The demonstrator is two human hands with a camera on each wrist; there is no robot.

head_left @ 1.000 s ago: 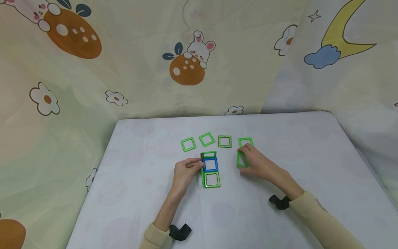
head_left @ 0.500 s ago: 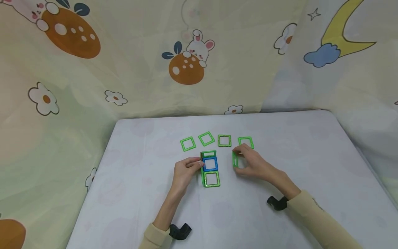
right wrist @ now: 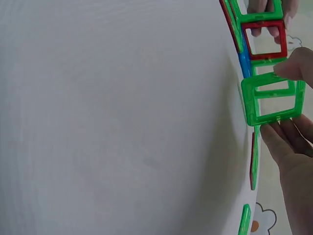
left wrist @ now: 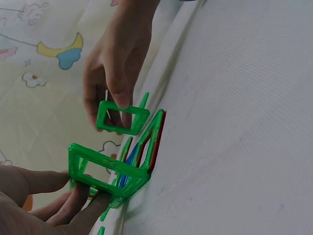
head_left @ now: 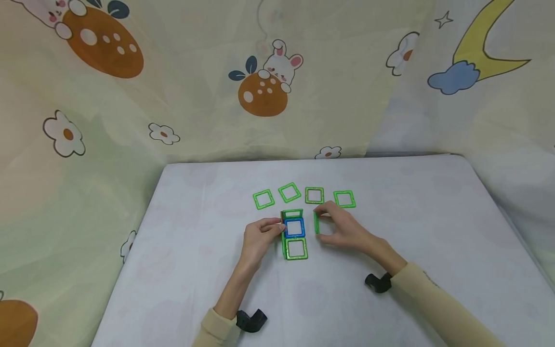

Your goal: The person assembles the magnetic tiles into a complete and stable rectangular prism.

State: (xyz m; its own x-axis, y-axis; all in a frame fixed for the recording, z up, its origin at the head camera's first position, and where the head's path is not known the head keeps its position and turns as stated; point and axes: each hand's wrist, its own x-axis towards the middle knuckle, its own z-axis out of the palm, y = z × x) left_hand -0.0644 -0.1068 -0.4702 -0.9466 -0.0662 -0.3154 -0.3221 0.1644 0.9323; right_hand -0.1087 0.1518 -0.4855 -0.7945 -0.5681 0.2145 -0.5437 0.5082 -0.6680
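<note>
Magnetic square frame tiles make up a small structure: a flat blue tile [head_left: 295,236], a flat green tile [head_left: 297,258] on its near side, an upright green tile [head_left: 292,210] behind. Along its left side stand more upright tiles, including a red tile [right wrist: 266,23]. My left hand [head_left: 260,241] pinches this left side between thumb and fingers. Just right of the structure, my right hand [head_left: 349,231] grips a green square tile [right wrist: 250,103] on edge by two opposite sides, thumb against fingers. In the head view a gap separates that tile from the structure.
Loose green tiles lie in a row behind the structure: a far-left tile [head_left: 266,206], a tilted tile [head_left: 293,198], a straight tile [head_left: 314,202] and a right-hand tile [head_left: 343,192]. The white-covered table [head_left: 195,193] ends at a patterned cloth [head_left: 195,96].
My right hand has carried its green tile leftward toward the structure, turning it from facing up to edge-on. The rear right loose tile is now uncovered. My left hand stays in place.
</note>
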